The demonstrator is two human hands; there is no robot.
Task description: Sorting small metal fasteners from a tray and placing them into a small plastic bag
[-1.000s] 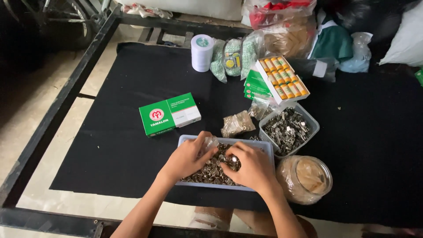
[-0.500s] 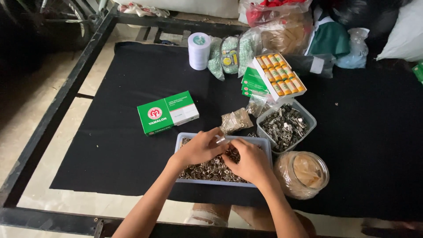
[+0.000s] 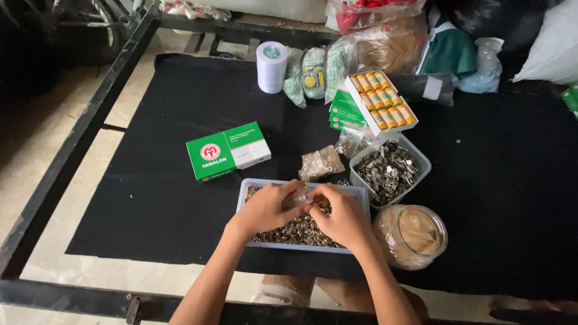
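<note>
Head view, near to far: two hands meet over one pale blue tray (image 3: 243, 198) of small metal bits. The left hand (image 3: 265, 209) and right hand (image 3: 340, 216) have their fingers (image 3: 293, 191) curled together around one small clear bag (image 3: 299, 197), pinched between both hands just above the tray's far half. Half a second ago the hands lay lower among the bits; now they are raised and closer together, and the bag shows between them.

Right of the fingers stands one clear jar (image 3: 411, 236), its mouth tilted toward the camera. Just beyond the fingers lies one filled little bag (image 3: 320, 162); beyond and to the right sits one clear tub (image 3: 389, 169) of grey metal clips. Beyond and to the left lies one green-and-white box (image 3: 228, 151), flat on the black cloth (image 3: 150, 198). Farther off, one open box (image 3: 381, 102) holds two rows of five orange-yellow spools, ten in all, and one white roll (image 3: 271, 66) stands upright.

Left of the tray the cloth lies bare as far as the table's dark frame (image 3: 66, 162).
</note>
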